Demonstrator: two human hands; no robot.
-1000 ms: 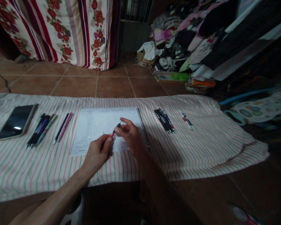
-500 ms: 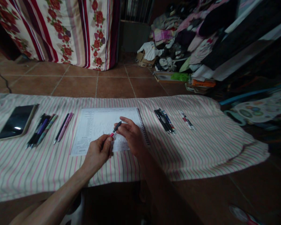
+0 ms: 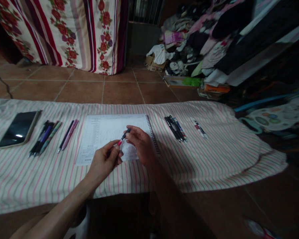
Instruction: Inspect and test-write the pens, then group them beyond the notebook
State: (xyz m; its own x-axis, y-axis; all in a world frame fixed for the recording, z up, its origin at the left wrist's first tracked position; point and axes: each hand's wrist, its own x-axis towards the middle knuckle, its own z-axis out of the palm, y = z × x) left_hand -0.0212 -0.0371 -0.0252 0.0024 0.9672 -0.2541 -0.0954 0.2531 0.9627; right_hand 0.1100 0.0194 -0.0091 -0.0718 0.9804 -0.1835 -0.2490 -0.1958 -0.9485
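Observation:
A pen (image 3: 125, 134) with a dark section and a red-pink section is held at a slant above the spiral notebook (image 3: 114, 122). My left hand (image 3: 106, 158) pinches its red-pink part between thumb and fingers. At the dark upper end, the thumb and fingertips of my right hand (image 3: 141, 144) close on the pen. Printed and handwritten marks cover the notebook's page, and my hands hide part of its near side. Left of the notebook lie a black pen (image 3: 66, 135) and a pink pen (image 3: 70, 135), side by side.
A striped cloth (image 3: 214, 159) covers the table. Far left lies a phone (image 3: 18, 129), beside a bunch of several pens (image 3: 45, 137). Several dark pens (image 3: 175, 129) and a white patterned pen (image 3: 199, 128) lie right of the notebook. Beyond are a floral curtain (image 3: 87, 36) and piled clothes (image 3: 174, 36).
My right fingertips have closed in on the pen's dark end, and the dark end has shifted slightly right. The left hand stays nearly in place.

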